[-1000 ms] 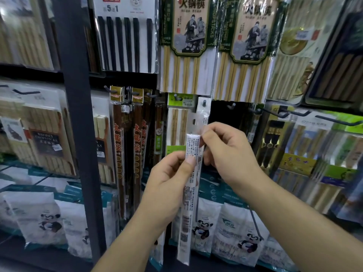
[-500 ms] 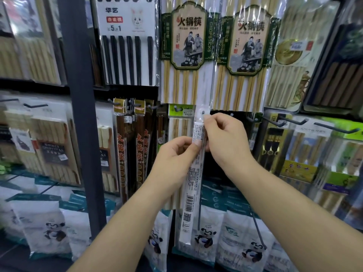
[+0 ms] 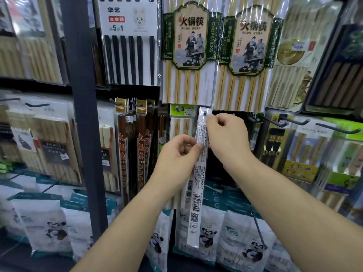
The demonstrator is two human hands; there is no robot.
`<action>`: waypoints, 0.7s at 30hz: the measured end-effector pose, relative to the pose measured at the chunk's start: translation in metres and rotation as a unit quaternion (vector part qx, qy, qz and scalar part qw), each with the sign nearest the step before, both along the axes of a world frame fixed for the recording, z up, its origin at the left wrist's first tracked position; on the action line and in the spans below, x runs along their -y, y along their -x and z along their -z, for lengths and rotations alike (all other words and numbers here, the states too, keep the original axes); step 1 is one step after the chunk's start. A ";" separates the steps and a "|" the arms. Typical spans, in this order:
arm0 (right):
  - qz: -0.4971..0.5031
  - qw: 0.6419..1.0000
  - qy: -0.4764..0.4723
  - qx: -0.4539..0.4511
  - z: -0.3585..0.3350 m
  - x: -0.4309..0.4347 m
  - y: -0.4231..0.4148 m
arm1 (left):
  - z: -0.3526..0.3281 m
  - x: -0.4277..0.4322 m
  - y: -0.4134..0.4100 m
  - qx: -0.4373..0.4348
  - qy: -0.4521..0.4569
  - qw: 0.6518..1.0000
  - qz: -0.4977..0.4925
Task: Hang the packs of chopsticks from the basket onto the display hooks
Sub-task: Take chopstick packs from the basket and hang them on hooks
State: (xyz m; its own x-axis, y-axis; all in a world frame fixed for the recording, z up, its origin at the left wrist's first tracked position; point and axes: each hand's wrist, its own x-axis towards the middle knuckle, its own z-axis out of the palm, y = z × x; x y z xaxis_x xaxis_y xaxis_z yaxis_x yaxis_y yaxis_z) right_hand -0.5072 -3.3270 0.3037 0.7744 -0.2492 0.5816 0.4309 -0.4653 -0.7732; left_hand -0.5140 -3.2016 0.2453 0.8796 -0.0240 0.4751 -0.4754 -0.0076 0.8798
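A long narrow chopstick pack (image 3: pixel 196 195) in clear wrap, its printed label and barcodes facing me, hangs upright in front of the display. My left hand (image 3: pixel 177 152) pinches its upper part from the left. My right hand (image 3: pixel 225 138) grips it near the top from the right. The pack's hang hole sits at a dark display hook (image 3: pixel 205 112) just under the upper row of packs. The basket is out of view.
Green-labelled bamboo chopstick packs (image 3: pixel 188 55) hang above. A green-topped pack (image 3: pixel 181 126) and dark red packs (image 3: pixel 141 146) hang to the left. A dark upright post (image 3: pixel 82 114) stands left. Bare hooks (image 3: pixel 294 122) stick out at right. Panda-printed bags (image 3: pixel 241 236) hang below.
Both hands have raised the narrow pack upward, bringing its top hole up to the hook. The view has moved closer to the shelf.
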 end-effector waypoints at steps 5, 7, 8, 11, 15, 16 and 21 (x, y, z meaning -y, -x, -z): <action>0.008 1.000 0.019 -0.012 0.016 0.007 0.002 | 0.010 -0.002 -0.003 -0.008 -0.042 0.999 -0.020; 0.009 0.999 0.024 -0.022 0.029 0.014 0.003 | 0.014 -0.003 -0.005 0.024 -0.073 0.996 -0.050; 0.010 0.999 0.027 -0.024 0.036 0.018 0.003 | 0.014 -0.003 -0.008 0.039 -0.088 0.993 -0.071; 0.003 0.998 0.044 -0.034 0.053 0.025 0.000 | 0.009 0.001 -0.017 0.031 -0.065 0.995 -0.073; -0.087 0.993 0.066 -0.053 0.070 0.026 -0.013 | 0.003 0.019 -0.031 -0.033 -0.011 0.999 0.022; -0.116 0.990 0.063 -0.048 0.072 0.023 -0.014 | 0.004 0.024 -0.034 -0.043 0.006 0.998 0.043; -0.209 0.976 -0.004 -0.059 0.084 0.011 -0.033 | 0.006 0.042 -0.043 -0.089 0.103 0.984 0.118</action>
